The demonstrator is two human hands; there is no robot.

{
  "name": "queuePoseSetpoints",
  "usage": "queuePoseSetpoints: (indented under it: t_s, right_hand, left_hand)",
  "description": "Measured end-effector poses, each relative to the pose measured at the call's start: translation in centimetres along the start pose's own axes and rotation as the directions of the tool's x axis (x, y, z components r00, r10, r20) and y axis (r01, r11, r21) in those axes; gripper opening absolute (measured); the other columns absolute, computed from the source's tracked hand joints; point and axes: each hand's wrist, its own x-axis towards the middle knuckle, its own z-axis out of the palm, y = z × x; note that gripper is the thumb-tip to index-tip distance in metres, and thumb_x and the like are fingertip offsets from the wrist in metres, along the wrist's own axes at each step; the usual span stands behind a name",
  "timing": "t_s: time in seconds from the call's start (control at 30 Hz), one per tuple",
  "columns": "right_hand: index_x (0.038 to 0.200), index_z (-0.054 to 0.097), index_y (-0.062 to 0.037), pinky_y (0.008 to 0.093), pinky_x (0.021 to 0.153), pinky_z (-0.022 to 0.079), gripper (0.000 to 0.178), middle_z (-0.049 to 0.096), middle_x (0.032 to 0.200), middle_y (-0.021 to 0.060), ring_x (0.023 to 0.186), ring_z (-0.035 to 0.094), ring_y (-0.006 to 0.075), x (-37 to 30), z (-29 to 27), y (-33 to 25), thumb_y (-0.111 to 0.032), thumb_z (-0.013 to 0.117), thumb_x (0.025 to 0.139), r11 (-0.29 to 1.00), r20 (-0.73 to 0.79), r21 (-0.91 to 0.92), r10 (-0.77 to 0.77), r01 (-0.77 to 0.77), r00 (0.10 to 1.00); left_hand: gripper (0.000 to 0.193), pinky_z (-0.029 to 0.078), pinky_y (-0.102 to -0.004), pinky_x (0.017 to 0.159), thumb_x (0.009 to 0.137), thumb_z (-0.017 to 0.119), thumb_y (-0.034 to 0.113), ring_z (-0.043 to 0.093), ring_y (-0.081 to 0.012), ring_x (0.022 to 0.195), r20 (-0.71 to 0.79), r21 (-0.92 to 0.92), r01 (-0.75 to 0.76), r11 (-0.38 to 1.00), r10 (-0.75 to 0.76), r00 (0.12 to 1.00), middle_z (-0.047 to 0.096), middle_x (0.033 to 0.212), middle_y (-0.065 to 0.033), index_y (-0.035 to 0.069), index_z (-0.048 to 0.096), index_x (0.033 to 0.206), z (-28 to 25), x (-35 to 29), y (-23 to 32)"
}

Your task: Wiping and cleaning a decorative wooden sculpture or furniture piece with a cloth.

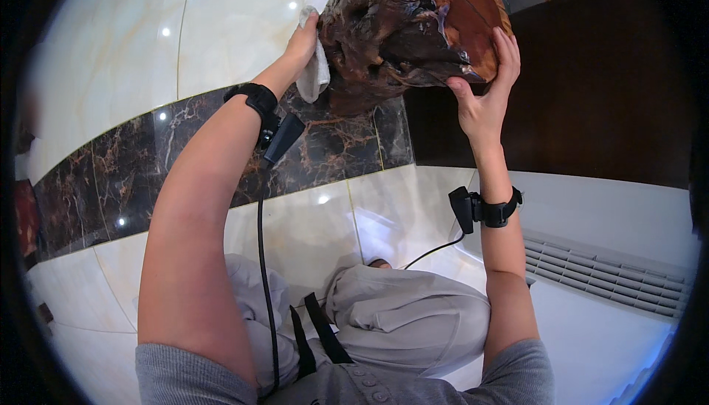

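A dark, gnarled tree-stump stool with a smooth reddish-brown top stands at the upper middle, its rough bark side facing me. My left hand is closed on a white cloth and presses it to the stump's left side; part of the fingers is hidden behind the cloth. On the other side, my right hand grips the rim of the top, with the thumb on the near edge and the fingers along the right edge. A long dark crack runs across the top surface.
Right of the stump is a dark brown wooden panel. A white appliance with a slatted grille sits at my right. Pale floor tiles are crossed by a dark marbled band. Black cables hang from my wrist straps.
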Motion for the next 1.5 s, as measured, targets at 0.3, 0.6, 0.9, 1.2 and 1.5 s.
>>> queuePoseSetpoints:
  t_s: [0.3, 0.6, 0.9, 1.2, 1.5]
  right_hand:
    - [0.133, 0.024, -0.0057, 0.0445, 0.104, 0.014, 0.079, 0.026, 0.134, 0.0151, 0.129, 0.013, 0.0338, -0.1, -0.9, 0.1, -0.047, 0.06, 0.076, 1.0, 0.114, 0.024, 0.012, -0.015, 0.993]
    - [0.134, 0.02, -0.0018, 0.0429, 0.105, 0.012, 0.067, 0.022, 0.137, 0.0164, 0.13, 0.013, 0.0331, -0.4, -1.0, -0.2, -0.045, 0.04, 0.087, 1.0, 0.151, 0.015, -0.007, 0.005, 0.989]
    - [0.129, 0.033, -0.0025, 0.0427, 0.104, 0.014, 0.057, 0.032, 0.132, 0.0145, 0.126, 0.022, 0.0318, -0.3, 0.0, -0.2, -0.041, 0.039, 0.088, 0.999, 0.026, 0.021, -0.051, 0.05, 0.998]
    - [0.123, 0.04, -0.0026, 0.0438, 0.103, 0.015, 0.052, 0.036, 0.129, 0.0154, 0.125, 0.024, 0.0328, -0.3, -0.2, -0.2, -0.039, 0.041, 0.086, 0.999, -0.017, 0.025, -0.043, 0.044, 0.999]
    - [0.119, 0.044, -0.0058, 0.0444, 0.103, 0.015, 0.048, 0.035, 0.128, 0.014, 0.125, 0.022, 0.033, -0.7, 0.0, -0.5, -0.036, 0.049, 0.082, 0.998, -0.025, 0.066, 0.017, -0.015, 1.0]
  left_hand:
    - [0.064, 0.03, -0.0357, 0.094, 0.09, 0.027, 0.049, 0.044, -0.0259, 0.109, 0.012, -0.019, 0.002, 1.0, -0.002, 1.0, 0.046, 0.121, -0.0151, 0.001, 0.03, 0.131, 0.5, -0.9, 0.9]
    - [0.064, 0.03, -0.0389, 0.096, 0.09, 0.019, 0.047, 0.043, -0.0353, 0.114, -0.177, 0.136, -0.072, 0.988, 0.095, 0.98, 0.047, 0.119, -0.0246, -0.005, 0.039, 0.123, 0.8, -0.6, -0.4]
    - [0.06, 0.038, -0.0459, 0.083, 0.091, 0.021, 0.04, 0.052, -0.0435, 0.093, -0.37, 0.401, -0.239, 0.885, 0.395, 0.841, 0.057, 0.091, -0.0295, -0.006, 0.059, 0.091, 1.6, -4.0, 4.5]
    - [0.058, 0.037, -0.0313, 0.084, 0.09, 0.035, 0.044, 0.052, -0.0217, 0.095, -0.263, -0.033, -0.581, 0.813, 0.554, 0.79, 0.059, 0.1, -0.019, -0.009, 0.055, 0.103, 3.4, -3.3, 13.2]
    - [0.059, 0.039, -0.0285, 0.085, 0.081, 0.05, 0.054, 0.054, -0.0191, 0.094, -0.041, -0.055, -0.66, 0.749, 0.659, 0.751, 0.059, 0.1, -0.012, 0.0, 0.054, 0.107, 3.4, -3.8, 12.0]
